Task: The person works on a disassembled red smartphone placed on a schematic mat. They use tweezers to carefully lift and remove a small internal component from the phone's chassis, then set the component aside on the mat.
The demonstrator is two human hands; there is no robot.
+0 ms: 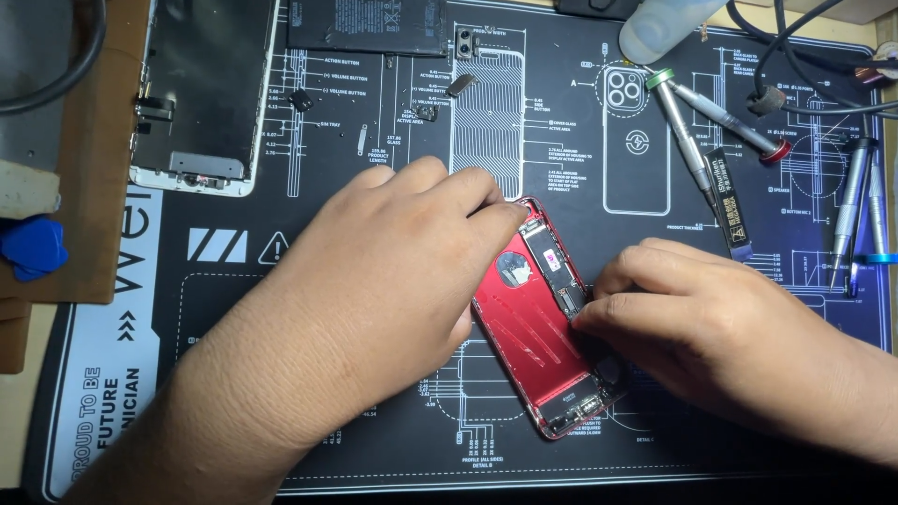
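Head view: left hand (383,281) arches, steadying red phone shell (538,323); right hand (697,323) pinches its circuit board (554,260).

Open mat (309,449) near edge, front of red phone shell (533,327). Far side blocked: detached screen (201,89), battery (367,25), small loose parts (460,84). Right side crowded w/ screwdrivers (687,140), cables (804,103).

Glossy red metal phone shell (524,323) on matt black rubbery mat (309,411).
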